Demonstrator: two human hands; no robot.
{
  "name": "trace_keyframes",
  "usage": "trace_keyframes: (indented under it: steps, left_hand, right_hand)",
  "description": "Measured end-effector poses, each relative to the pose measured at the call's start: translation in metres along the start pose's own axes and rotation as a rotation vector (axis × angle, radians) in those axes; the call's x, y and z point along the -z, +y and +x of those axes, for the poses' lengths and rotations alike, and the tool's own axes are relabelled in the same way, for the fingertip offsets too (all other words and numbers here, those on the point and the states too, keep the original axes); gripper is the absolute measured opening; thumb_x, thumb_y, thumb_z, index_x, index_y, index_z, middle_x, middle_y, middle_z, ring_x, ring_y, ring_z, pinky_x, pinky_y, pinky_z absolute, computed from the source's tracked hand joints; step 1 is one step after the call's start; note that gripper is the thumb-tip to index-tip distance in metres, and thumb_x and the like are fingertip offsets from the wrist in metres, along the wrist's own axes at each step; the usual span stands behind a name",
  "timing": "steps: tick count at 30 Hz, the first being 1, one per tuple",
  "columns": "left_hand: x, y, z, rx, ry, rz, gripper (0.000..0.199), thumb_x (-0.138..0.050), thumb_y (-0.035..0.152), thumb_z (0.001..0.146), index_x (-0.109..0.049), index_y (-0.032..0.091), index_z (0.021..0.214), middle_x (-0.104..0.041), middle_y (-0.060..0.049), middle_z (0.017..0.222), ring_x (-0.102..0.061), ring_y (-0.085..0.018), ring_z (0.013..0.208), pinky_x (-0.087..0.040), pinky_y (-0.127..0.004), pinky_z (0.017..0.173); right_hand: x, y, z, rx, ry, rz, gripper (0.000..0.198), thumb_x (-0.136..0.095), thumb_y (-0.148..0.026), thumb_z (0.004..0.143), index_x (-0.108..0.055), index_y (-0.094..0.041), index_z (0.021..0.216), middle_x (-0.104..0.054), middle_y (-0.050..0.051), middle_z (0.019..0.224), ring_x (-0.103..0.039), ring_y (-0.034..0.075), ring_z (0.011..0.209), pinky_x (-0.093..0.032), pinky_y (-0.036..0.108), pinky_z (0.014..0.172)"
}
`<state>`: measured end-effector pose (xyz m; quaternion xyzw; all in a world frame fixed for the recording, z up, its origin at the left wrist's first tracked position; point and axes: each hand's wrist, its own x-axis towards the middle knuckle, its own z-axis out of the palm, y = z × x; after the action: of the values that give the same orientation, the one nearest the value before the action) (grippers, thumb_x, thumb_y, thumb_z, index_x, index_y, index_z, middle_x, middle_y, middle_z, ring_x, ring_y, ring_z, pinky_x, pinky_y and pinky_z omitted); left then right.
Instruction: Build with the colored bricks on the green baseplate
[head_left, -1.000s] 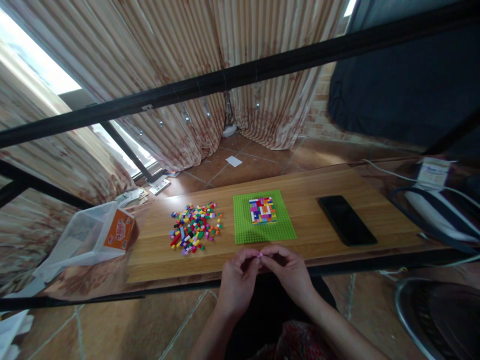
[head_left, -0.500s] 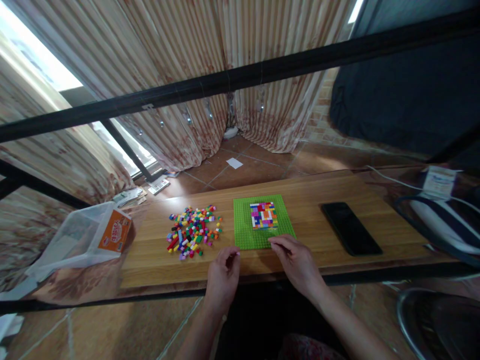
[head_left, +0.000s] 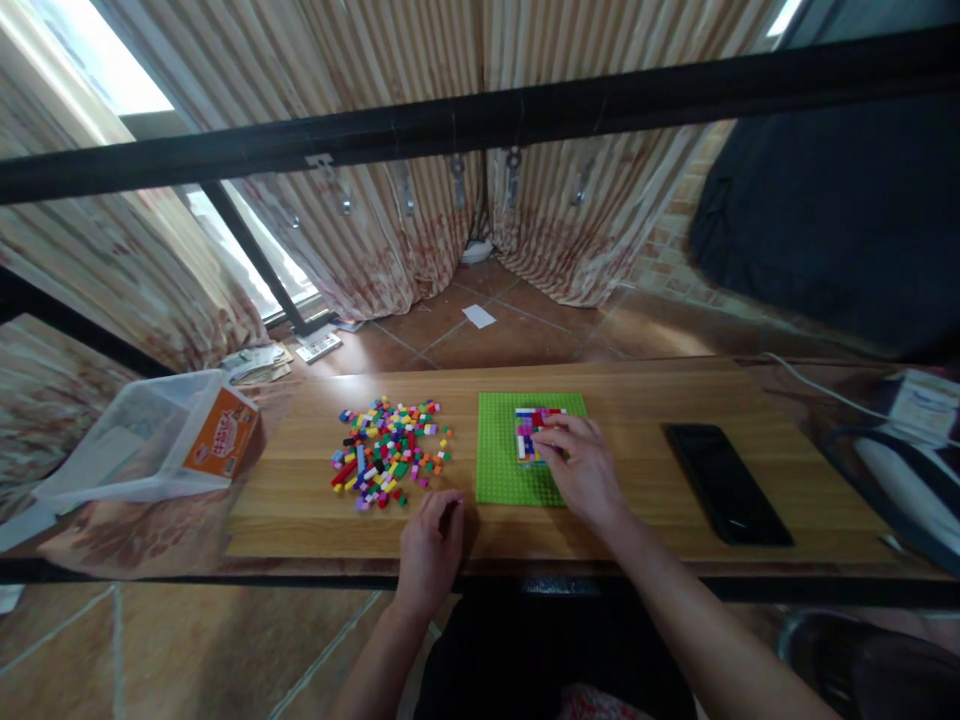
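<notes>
A green baseplate (head_left: 495, 470) lies on the wooden table, with a square block of multicoloured toy bricks (head_left: 525, 437) built on it. My right hand (head_left: 581, 462) is over the right part of that block, fingers pinched down at its top and covering much of it. Whatever the fingertips hold, if anything, is too small to make out. My left hand (head_left: 433, 540) rests at the table's front edge, left of the baseplate, its fingers curled together; their contents are hidden. Beyond it spreads a heap of loose small bricks (head_left: 390, 450) in many colours.
A black phone (head_left: 726, 483) lies on the right of the wooden table (head_left: 300, 530). At the left stands a clear plastic box (head_left: 161, 485) with an orange label. A dark metal bar (head_left: 420, 130) crosses beyond the table, in front of curtains. A white cable (head_left: 825, 385) runs at the right.
My right hand has moved forward from the baseplate's near edge onto the brick block. My left hand has shifted slightly left, away from the baseplate. The view has also shifted a little.
</notes>
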<state>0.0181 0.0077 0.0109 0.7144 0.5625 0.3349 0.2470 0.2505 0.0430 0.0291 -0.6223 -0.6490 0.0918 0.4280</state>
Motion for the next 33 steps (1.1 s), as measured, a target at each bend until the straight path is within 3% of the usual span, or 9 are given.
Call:
trace_keyframes:
  steps: [15,33]
  left_hand:
    - [0.000,-0.001,-0.001,0.009,-0.010,-0.055,0.019,-0.048,0.029,0.089,-0.064,0.020,0.094,-0.068,-0.006,0.091,-0.064,-0.018,0.086,-0.050,-0.030,0.078]
    - [0.000,-0.002,-0.002,-0.011,0.000,-0.053,0.020,-0.048,0.026,0.090,-0.066,0.020,0.096,-0.069,-0.005,0.093,-0.065,-0.017,0.087,-0.051,-0.029,0.079]
  right_hand:
    - [-0.019,0.007,-0.005,-0.123,0.117,-0.012,0.012,-0.065,-0.032,0.079,-0.075,-0.028,0.074,-0.063,0.006,0.112,-0.049,0.027,0.111,-0.040,0.047,0.094]
    - [-0.025,0.007,-0.006,-0.101,0.136,-0.070,0.017,-0.063,-0.032,0.081,-0.074,-0.026,0.071,-0.063,0.007,0.112,-0.050,0.026,0.109,-0.041,0.046,0.094]
